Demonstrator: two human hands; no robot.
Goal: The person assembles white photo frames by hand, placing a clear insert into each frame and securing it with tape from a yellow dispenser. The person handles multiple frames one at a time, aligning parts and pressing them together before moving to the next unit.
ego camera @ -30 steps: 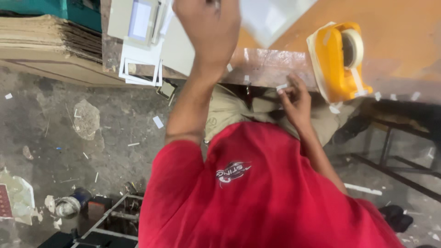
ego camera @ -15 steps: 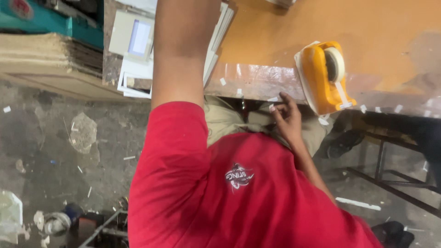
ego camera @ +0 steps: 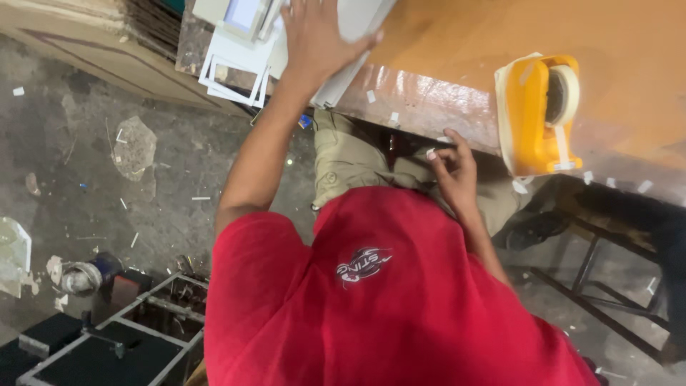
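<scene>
Left hand (ego camera: 318, 39) spread flat, pressing white card stack (ego camera: 350, 43) steady at worktop (ego camera: 457, 43) edge. Right hand (ego camera: 451, 168) pinches tape bit beside yellow tape dispenser (ego camera: 536, 114).

Light is soft and even — brightest on the orange tabletop (ego camera: 464, 43), with a pale glare along its taped edge. The floor (ego camera: 107, 193) sits dimmer; slight motion blur softens everything — edges stretch outward.
</scene>
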